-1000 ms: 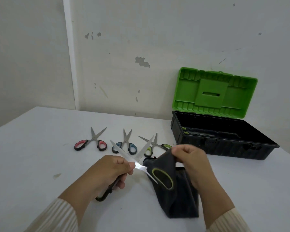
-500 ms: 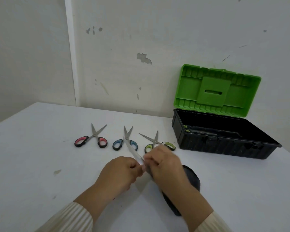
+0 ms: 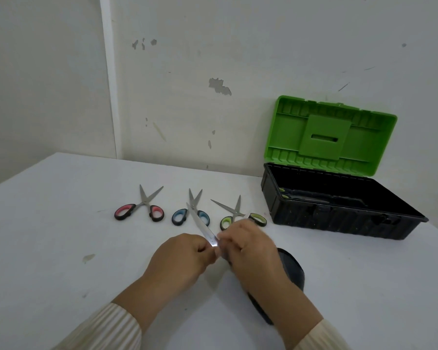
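Head: hands (image 3: 182, 258), scissors (image 3: 201, 224), cloth (image 3: 292, 269) mid-table (image 3: 61, 223)

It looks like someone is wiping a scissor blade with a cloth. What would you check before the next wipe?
1. Left hand grips the held scissors firmly: ok, fingers are curled round them.
2. Dark cloth lies between the right hand and the blade: cannot tell, the fingers hide the contact.
3. Blade tip points away from the person: ok, it aims toward the blue-handled scissors.
4. Held scissors are closed: cannot tell, only one blade shows.
5. Room beyond the right hand: not ok, the green-handled scissors lie just past it.
6. Toolbox is open: ok, its green lid stands up.
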Available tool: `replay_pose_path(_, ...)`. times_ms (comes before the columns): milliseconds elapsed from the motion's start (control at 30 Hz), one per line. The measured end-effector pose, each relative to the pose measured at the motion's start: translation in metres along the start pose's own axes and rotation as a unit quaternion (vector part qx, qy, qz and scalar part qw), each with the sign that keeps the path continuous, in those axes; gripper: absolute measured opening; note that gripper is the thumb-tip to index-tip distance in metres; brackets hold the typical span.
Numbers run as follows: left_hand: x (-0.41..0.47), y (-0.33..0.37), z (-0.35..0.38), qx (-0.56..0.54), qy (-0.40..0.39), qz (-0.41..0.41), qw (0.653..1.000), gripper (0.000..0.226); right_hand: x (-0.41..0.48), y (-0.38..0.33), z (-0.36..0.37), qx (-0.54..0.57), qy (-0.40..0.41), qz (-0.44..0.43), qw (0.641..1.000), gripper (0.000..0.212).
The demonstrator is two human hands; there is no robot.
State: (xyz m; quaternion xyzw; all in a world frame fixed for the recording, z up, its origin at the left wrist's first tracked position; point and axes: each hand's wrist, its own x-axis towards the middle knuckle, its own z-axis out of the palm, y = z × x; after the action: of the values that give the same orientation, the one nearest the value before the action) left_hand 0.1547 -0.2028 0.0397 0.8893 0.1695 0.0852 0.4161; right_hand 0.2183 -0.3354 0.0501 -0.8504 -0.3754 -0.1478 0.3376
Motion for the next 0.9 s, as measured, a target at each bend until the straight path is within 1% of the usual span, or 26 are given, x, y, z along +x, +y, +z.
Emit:
replay_pose_path(33,0.0,0.0,0.0,0.0,0.001,-0.002,1.0,0.041,-0.002,-0.002,0.001,0.013,-0.024,0.0,1.0,0.016)
replay_pose_path(67,0.0,0.0,-0.001,0.005,0.001,0.002,1.0,0.042,-0.001,0.0,0.0,0.022,-0.02,0.002,1.0,0.015)
replay_pose_path(167,-0.002,0.001,-0.001,0.02,0.0,0.021,1.0,0.045,0.008,0.013,-0.006,0.02,0.052,0.05,0.997,0.012)
replay_pose_path(200,-0.002,0.001,-0.001,0.02,0.0,0.02,1.0,0.045,0.007,0.012,-0.006,0.017,0.048,0.053,0.997,0.013)
replay_pose_path(300,0.0,0.0,-0.001,0.013,-0.001,0.004,1.0,0.041,-0.003,-0.003,0.002,0.011,-0.03,0.011,0.999,0.017)
replay_pose_path(333,0.0,0.0,-0.002,0.02,0.0,0.008,1.0,0.042,-0.002,-0.002,0.003,0.018,-0.029,0.005,0.999,0.018)
replay_pose_path(367,-0.001,0.0,-0.002,0.031,0.0,0.016,0.999,0.043,0.002,0.002,0.001,0.019,-0.016,0.022,0.999,0.017)
replay_pose_path(433,-0.003,0.0,-0.002,0.036,-0.008,0.023,0.999,0.046,0.012,0.017,-0.01,-0.001,0.05,0.068,0.996,0.016)
replay_pose_path(500,-0.004,0.002,-0.002,-0.01,-0.035,-0.004,0.999,0.041,0.015,0.032,-0.024,0.005,0.137,0.12,0.983,0.016)
replay_pose_path(533,-0.004,0.002,-0.004,-0.044,-0.043,-0.023,0.998,0.036,0.013,0.037,-0.03,0.026,0.157,0.148,0.976,0.018)
replay_pose_path(567,-0.004,0.002,-0.006,-0.073,-0.043,-0.036,0.996,0.032,0.011,0.039,-0.035,0.055,0.15,0.167,0.973,0.02)
replay_pose_path(600,-0.003,0.002,-0.01,-0.092,-0.039,-0.042,0.994,0.031,0.009,0.039,-0.038,0.088,0.116,0.171,0.975,0.02)
replay_pose_path(633,-0.003,0.002,-0.013,-0.105,-0.035,-0.043,0.993,0.031,0.007,0.037,-0.04,0.111,0.06,0.169,0.977,0.018)
replay_pose_path(700,-0.003,0.001,-0.018,-0.125,-0.029,-0.042,0.991,0.031,0.005,0.027,-0.04,0.132,-0.085,0.161,0.974,0.011)
replay_pose_path(733,-0.003,0.001,-0.019,-0.14,-0.03,-0.043,0.989,0.03,0.005,0.022,-0.038,0.124,-0.15,0.153,0.969,0.016)
replay_pose_path(767,-0.003,0.0,-0.02,-0.157,-0.036,-0.046,0.986,0.03,0.004,0.019,-0.035,0.113,-0.196,0.144,0.963,0.021)
replay_pose_path(800,-0.003,0.001,-0.021,-0.177,-0.047,-0.051,0.982,0.029,0.004,0.018,-0.033,0.107,-0.22,0.138,0.96,0.021)
replay_pose_path(833,-0.002,0.001,-0.023,-0.201,-0.063,-0.061,0.976,0.028,0.003,0.017,-0.031,0.115,-0.225,0.139,0.958,0.019)
replay_pose_path(900,0.0,0.0,-0.032,-0.274,-0.097,-0.097,0.952,0.025,0.003,0.02,-0.031,0.151,-0.195,0.163,0.955,0.017)
